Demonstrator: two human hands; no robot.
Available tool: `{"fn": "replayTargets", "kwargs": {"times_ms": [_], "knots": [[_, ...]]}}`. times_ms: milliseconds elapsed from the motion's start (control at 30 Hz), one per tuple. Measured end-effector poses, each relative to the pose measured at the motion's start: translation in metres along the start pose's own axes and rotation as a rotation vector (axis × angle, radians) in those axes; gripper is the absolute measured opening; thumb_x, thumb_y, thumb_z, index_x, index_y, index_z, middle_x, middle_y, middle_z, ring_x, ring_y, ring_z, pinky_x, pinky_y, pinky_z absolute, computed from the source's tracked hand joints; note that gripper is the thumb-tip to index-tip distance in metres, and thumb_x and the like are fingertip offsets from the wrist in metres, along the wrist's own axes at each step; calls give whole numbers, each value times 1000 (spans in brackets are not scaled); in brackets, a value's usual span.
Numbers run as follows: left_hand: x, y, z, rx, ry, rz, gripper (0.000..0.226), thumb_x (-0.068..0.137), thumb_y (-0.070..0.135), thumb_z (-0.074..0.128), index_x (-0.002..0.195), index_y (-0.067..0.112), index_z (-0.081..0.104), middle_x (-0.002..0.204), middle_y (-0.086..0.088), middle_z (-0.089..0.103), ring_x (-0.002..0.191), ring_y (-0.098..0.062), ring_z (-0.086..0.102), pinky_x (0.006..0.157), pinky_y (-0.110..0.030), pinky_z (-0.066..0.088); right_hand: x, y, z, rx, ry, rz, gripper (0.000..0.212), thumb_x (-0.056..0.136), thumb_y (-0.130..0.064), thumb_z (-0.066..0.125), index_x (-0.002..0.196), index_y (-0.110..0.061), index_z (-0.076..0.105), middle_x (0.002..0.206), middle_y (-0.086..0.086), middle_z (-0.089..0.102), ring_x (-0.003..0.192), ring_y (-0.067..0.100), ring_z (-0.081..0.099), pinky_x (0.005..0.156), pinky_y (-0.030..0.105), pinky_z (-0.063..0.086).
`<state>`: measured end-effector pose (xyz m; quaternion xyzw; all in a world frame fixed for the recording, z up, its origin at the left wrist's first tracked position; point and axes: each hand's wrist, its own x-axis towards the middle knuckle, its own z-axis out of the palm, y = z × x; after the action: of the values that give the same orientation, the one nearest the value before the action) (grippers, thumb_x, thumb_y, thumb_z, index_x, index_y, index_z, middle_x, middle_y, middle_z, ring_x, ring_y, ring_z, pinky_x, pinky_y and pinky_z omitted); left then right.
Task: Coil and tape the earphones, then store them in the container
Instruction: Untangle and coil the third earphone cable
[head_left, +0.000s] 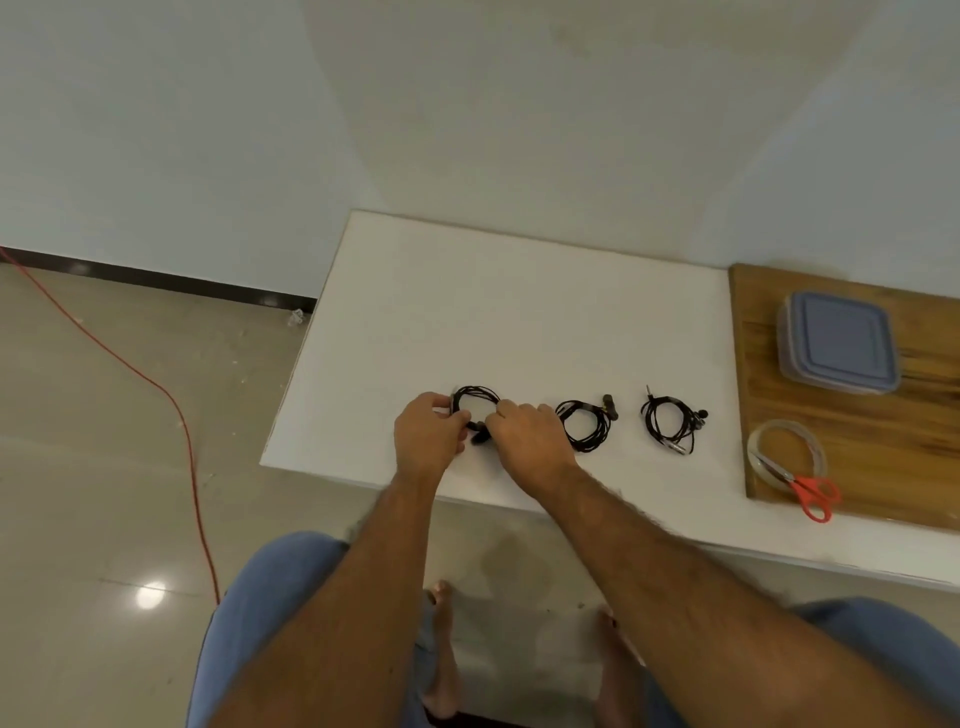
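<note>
Both hands on leftmost earphone coil; two more coils, container, tape and scissors to the right.

Floor, far left: red cable (176, 415) runs across the tiles. White table (467, 312): left hand (426, 434) has its grip curled round the left side of the first earphone coil (475, 395); right hand (527, 436) pinches the same coil at its right side, fingers curled on the cord. Coil sits on the table between the two hands. Just right of the right hand lies a second coil (587, 426), then a third coil (670, 423), apart from each other. Further right, wooden board (883, 441) carries the lidded container (839, 343) at the back, tape roll (787, 452) near the front, red-handled scissors (810, 493) lying across the roll.
</note>
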<state>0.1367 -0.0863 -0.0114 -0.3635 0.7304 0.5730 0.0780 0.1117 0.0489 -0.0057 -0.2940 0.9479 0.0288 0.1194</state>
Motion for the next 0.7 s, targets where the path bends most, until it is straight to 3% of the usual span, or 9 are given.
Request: {"fn": "replayTargets", "kwargs": {"times_ms": [133, 233, 333, 433, 533, 700], "knots": [[5, -4, 5, 29, 28, 22, 19, 86, 12, 69, 104, 8, 63, 85, -11, 72, 62, -15, 69, 48, -18, 53, 1, 3, 7, 91, 1, 13, 18, 63, 4, 75, 72, -10, 67, 72, 8, 59, 54, 29, 58, 48, 29, 29], [7, -5, 7, 20, 42, 19, 20, 86, 14, 70, 104, 8, 65, 85, -12, 72, 62, -17, 69, 49, -18, 53, -1, 5, 12, 144, 28, -5, 22, 85, 0, 54, 104, -9, 61, 94, 11, 60, 76, 31, 60, 56, 33, 34], [6, -7, 8, 28, 51, 28, 20, 86, 14, 70, 104, 8, 65, 83, -12, 72, 63, -17, 70, 50, -19, 54, -6, 6, 15, 236, 34, 22, 33, 90, -2, 45, 120, -9, 56, 107, 11, 59, 90, 32, 59, 66, 38, 44], [3, -9, 11, 43, 46, 30, 18, 87, 14, 69, 104, 10, 65, 82, -11, 72, 63, -17, 70, 55, -23, 57, -13, 8, 19, 348, 2, 96, 34, 90, -2, 44, 120, -8, 59, 108, 11, 61, 95, 32, 60, 74, 39, 48], [-3, -12, 17, 71, 39, 31, 19, 86, 14, 68, 104, 10, 66, 79, -9, 72, 62, -19, 70, 61, -30, 60, -19, 9, 19, 413, -11, 153, 29, 90, -2, 44, 112, -7, 62, 103, 11, 62, 92, 31, 61, 73, 39, 48], [-11, -10, 26, 72, 53, 38, 20, 87, 16, 68, 106, 12, 67, 77, -8, 72, 59, -16, 67, 64, -32, 59, -27, 11, 17, 453, -21, 201, 21, 91, -2, 43, 100, -5, 62, 96, 12, 62, 87, 30, 60, 69, 35, 43]]}}
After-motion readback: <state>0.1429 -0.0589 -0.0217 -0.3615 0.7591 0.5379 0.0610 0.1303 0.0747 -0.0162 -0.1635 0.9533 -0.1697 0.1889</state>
